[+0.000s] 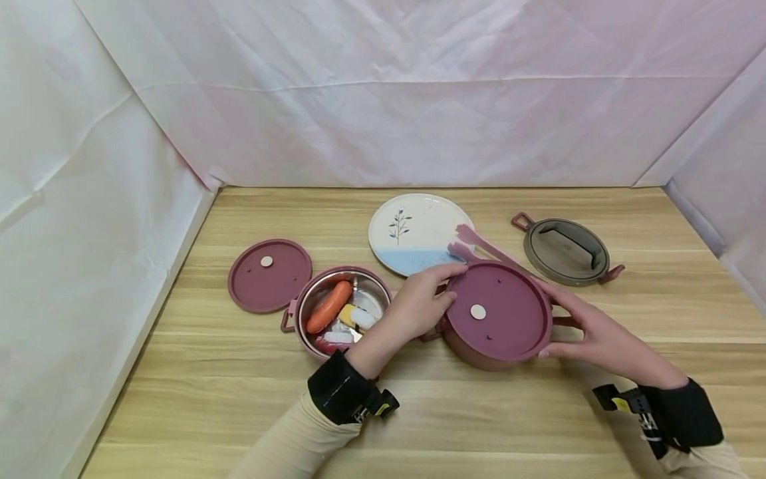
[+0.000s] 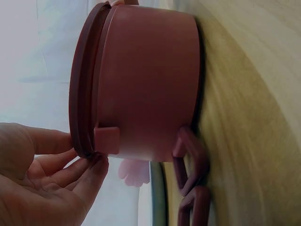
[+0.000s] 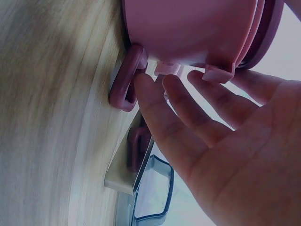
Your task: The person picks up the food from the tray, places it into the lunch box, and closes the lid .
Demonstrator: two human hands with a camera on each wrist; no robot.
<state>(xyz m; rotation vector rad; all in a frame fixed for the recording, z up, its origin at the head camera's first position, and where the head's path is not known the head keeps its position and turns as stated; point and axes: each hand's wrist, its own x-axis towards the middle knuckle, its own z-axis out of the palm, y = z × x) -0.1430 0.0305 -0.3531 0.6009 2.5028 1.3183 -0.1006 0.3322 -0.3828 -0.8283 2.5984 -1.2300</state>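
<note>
Head: left grip (image 1: pixel 415 303) pinches the near-side rim of a plum lid (image 1: pixel 509 319) on the covered pot (image 1: pixel 487 360); right grip (image 1: pixel 604 339) spread wide, fingertips at the opposite rim. Covered pot sits between them on the counter (image 1: pixel 467 426); contents hidden. Open steel-lined pot (image 1: pixel 368 298), left of left grip, partly behind that arm: orange sausage (image 1: pixel 329 307), yellow-white piece (image 1: pixel 362 318), red-white piece (image 1: pixel 338 338). Spare lid (image 1: pixel 272 279) further left. Plate (image 1: pixel 419 229) beyond left grip, pink utensils (image 1: pixel 487 245) over its edge, lower ends hidden. Glass-lidded pan (image 1: pixel 565 261) beyond right grip; interior unreadable.

Left wrist: lid round, flat, darker than the pink wall; digits above and below its rim. Can't tell if it's fully seated. Top cut off.

Right wrist: fingers nearly straight, at side tab and rim; thumb mostly out of frame.
</note>
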